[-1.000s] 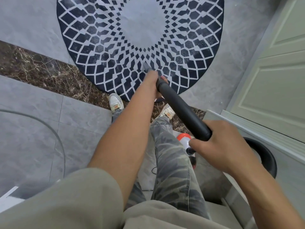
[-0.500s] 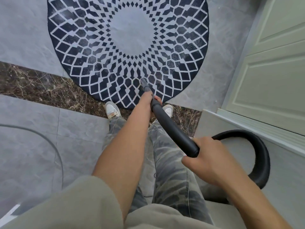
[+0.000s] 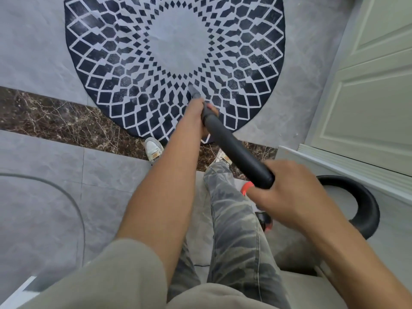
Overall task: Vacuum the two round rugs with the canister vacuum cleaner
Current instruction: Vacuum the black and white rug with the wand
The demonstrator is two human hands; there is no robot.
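Observation:
A round navy rug [image 3: 107, 63] with a white diamond pattern and a pale grey centre lies on the floor ahead. The black vacuum wand [image 3: 236, 152] slants from lower right up to a grey nozzle tip [image 3: 194, 93] that rests on the rug's near part. My left hand [image 3: 198, 112] grips the wand near the nozzle. My right hand [image 3: 287, 197] grips the wand's upper end. The black hose [image 3: 363, 201] loops to the right behind my right hand. A red and black part of the canister [image 3: 265, 221] shows beside my right leg. Only one rug is in view.
A dark marble strip [image 3: 55, 117] crosses the grey tiled floor in front of my white shoes [image 3: 152, 148]. A pale panelled door [image 3: 374, 85] and its frame stand close on the right. A thin grey cord [image 3: 73, 204] curves over the tiles at left.
The nozzle has slid further onto the rug, toward its centre, with both hands still on the wand. The view has shifted, and the red canister part shows again by my right leg.

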